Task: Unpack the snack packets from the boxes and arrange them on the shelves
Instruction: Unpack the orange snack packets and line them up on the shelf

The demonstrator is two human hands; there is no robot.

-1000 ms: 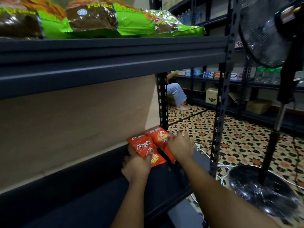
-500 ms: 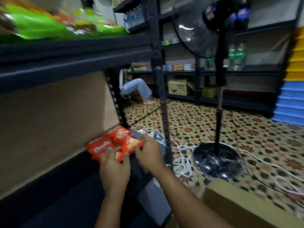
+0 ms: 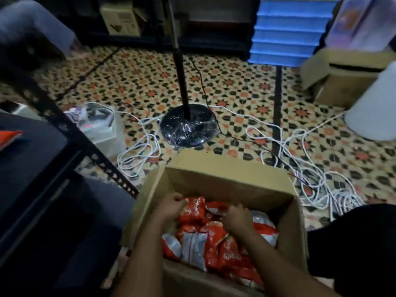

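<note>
An open cardboard box [image 3: 225, 179] stands on the floor in front of me, with several red and white snack packets [image 3: 214, 239] inside. Both my hands are down in it. My left hand [image 3: 171, 207] has its fingers curled round the top of a red packet [image 3: 194, 210] at the box's left. My right hand [image 3: 237, 219] is curled on the packets in the middle; the blur hides whether it grips one. At the far left, the corner of a red packet [image 3: 9, 137] lies on the dark shelf [image 3: 32, 151].
The shelf's black perforated upright [image 3: 85, 144] slants past the box's left flap. A fan base [image 3: 186, 125] and its pole stand just beyond the box, amid loose white cables [image 3: 310, 168]. More cardboard boxes [image 3: 338, 73] and a stack of blue crates [image 3: 285, 33] sit at the back right.
I have turned from the shelf to the box on the floor. Both hands let go of the red packets on the shelf and went down into the box.
</note>
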